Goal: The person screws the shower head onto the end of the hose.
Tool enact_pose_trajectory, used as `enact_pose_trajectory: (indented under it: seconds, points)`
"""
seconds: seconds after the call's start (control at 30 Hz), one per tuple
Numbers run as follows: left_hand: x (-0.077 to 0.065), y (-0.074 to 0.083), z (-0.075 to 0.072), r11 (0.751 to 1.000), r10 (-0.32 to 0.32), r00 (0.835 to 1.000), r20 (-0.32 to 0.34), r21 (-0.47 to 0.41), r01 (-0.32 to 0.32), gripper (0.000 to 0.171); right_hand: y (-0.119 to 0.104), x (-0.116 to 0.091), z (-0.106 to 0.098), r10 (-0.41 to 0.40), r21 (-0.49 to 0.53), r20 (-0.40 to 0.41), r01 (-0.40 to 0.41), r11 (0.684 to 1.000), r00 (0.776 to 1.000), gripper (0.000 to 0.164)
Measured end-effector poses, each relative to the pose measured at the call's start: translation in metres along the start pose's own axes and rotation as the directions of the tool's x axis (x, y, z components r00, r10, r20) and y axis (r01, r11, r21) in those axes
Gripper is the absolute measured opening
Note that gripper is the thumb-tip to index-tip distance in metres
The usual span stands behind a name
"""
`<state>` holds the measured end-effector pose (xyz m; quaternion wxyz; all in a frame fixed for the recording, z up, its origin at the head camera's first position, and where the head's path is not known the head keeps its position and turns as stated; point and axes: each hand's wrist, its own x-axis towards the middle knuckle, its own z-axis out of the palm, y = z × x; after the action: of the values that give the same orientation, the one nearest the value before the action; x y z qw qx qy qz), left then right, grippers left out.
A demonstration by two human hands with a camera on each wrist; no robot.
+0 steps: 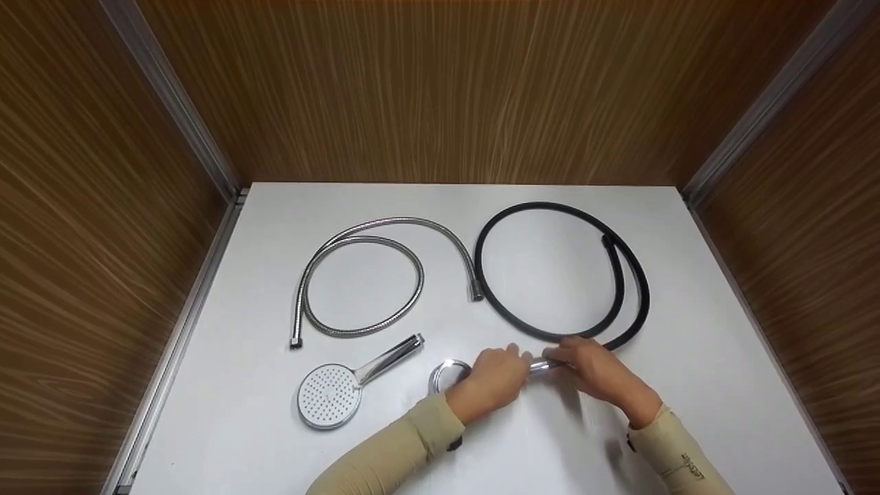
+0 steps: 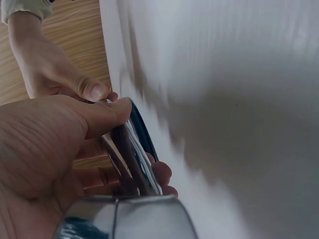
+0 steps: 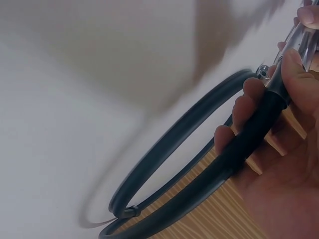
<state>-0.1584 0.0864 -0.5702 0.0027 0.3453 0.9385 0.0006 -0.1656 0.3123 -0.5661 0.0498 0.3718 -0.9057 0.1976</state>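
Note:
A chrome shower head (image 2: 144,216) is in my left hand (image 1: 496,377), whose fingers and thumb grip its handle (image 1: 541,365). The head's round end pokes out beside the left wrist in the head view. My right hand (image 1: 598,368) holds one end of a black shower hose (image 3: 214,174), fingers and thumb curled round it where it meets the handle. In the right wrist view, the hose end lines up with the handle's end, the thumb lying over the joint. The rest of the hose (image 1: 540,205) loops away across the white table (image 1: 687,385).
A second shower head (image 1: 328,397) lies face up at the front left, its handle pointing to the back right. Behind it a silver metal hose (image 1: 405,221) lies coiled, one end beside the black loop. Wood-patterned walls (image 1: 440,89) enclose the table at back and sides.

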Motion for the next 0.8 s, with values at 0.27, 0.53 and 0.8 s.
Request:
enact_pose_trajectory:
  seconds: [0.27, 0.53, 0.8]
  points:
    - [-0.001, 0.002, 0.004, 1.000, -0.024, 1.000, 0.017, -0.015, 0.024, 0.026, 0.000, -0.002, 0.004, -0.030, -0.023, -0.010, 0.030, 0.999, 0.999, 0.025]
    - [0.001, 0.004, 0.009, 1.000, -0.022, 0.999, 0.024, -0.012, 0.022, 0.023, 0.002, -0.005, 0.009, -0.013, -0.008, 0.011, 0.014, 1.000, 1.000, 0.021]
    - [0.002, 0.006, 0.016, 1.000, -0.021, 1.000, 0.020, 0.011, 0.021, 0.022, 0.004, -0.006, 0.014, -0.059, -0.010, -0.041, 0.059, 0.998, 0.997, 0.020]
